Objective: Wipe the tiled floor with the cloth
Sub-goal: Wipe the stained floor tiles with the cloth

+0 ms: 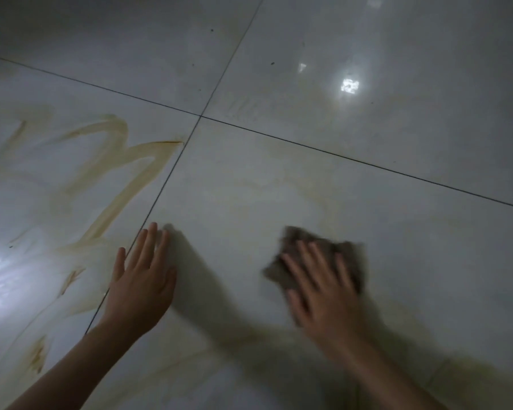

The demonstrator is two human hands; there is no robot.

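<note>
1. Hands: two. Your left hand (142,279) lies flat and spread on the tiled floor (367,179).
2. Your right hand (323,288), fingers spread, presses one brown cloth (335,250), blurry.
3. Four tiles meet here; yellowish smears (113,179) sit left.

No printed text, label, brand or sign can be read anywhere. The only letter-like marks are yellowish-brown smears (101,179) on the tiled floor (367,173), on the left tile; their curving strokes loosely resemble a "3" or "B", but they cannot be read as a definite character. The cloth (323,255) on the near right carries no visible writing.
</note>
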